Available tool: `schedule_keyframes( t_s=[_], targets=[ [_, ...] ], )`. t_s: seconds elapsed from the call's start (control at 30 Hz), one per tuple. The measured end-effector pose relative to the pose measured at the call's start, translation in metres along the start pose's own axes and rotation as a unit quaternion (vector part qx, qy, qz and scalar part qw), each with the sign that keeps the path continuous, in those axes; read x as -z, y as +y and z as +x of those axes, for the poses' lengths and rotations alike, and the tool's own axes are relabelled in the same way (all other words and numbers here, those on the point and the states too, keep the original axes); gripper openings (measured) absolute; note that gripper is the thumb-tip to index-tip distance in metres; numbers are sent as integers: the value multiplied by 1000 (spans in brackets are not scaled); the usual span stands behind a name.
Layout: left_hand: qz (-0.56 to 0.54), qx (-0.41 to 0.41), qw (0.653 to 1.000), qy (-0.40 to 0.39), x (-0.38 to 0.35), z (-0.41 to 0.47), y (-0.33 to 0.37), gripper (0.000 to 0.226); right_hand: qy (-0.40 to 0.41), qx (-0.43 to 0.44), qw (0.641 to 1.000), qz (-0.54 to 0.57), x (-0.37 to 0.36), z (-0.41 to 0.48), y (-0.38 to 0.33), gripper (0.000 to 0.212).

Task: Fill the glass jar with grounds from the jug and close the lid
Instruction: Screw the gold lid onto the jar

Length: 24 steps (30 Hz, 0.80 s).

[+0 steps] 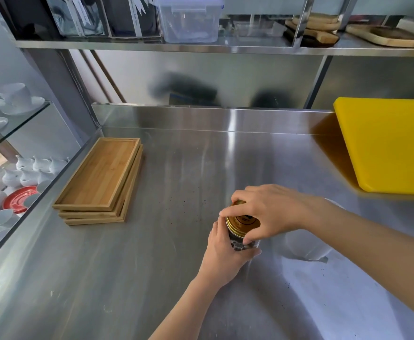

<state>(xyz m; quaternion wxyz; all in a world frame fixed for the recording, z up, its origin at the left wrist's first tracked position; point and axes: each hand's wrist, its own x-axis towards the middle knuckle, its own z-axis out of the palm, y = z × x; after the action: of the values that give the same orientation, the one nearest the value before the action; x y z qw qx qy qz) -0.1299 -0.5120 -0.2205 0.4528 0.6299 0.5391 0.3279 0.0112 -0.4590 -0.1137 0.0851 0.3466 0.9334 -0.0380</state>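
Observation:
A glass jar (pixel 240 243) with dark grounds inside stands on the steel counter (pixel 176 180). My left hand (pixel 223 256) wraps around its body from the near side. A gold lid (pixel 243 222) sits on top of the jar, and my right hand (pixel 267 212) grips the lid's rim from above with fingers and thumb. A white jug (pixel 306 246) stands just right of the jar, mostly hidden beneath my right forearm. Most of the jar is covered by my hands.
Stacked wooden trays (pixel 100 180) lie at the left of the counter. A yellow cutting board (pixel 387 146) rests at the right. White cups and saucers fill a glass shelf (pixel 17 119) on the left. A shelf above holds a plastic box (pixel 188 19). Loose grounds speckle the counter.

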Motion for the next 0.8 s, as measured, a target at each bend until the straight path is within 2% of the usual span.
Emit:
schedule_keyframes(
  t_s=[0.17,0.23,0.33,0.5,0.8],
  targets=[
    [-19,3,993,-116,20,13,1,85,51,35,997,-48,-8,-5,-1,57],
    [0,-3,991,-131,23,14,3,80,68,36,995,-62,-13,-5,-4,60],
    [0,-9,995,-103,17,9,4,77,111,22,993,-47,-19,-4,-11,57],
    [-26,10,1000,-11,0,-7,6,63,167,-26,985,-48,-30,-3,-19,49],
    [-13,68,996,50,-12,-16,10,74,212,-151,965,-40,-43,0,-36,43]
  ],
)
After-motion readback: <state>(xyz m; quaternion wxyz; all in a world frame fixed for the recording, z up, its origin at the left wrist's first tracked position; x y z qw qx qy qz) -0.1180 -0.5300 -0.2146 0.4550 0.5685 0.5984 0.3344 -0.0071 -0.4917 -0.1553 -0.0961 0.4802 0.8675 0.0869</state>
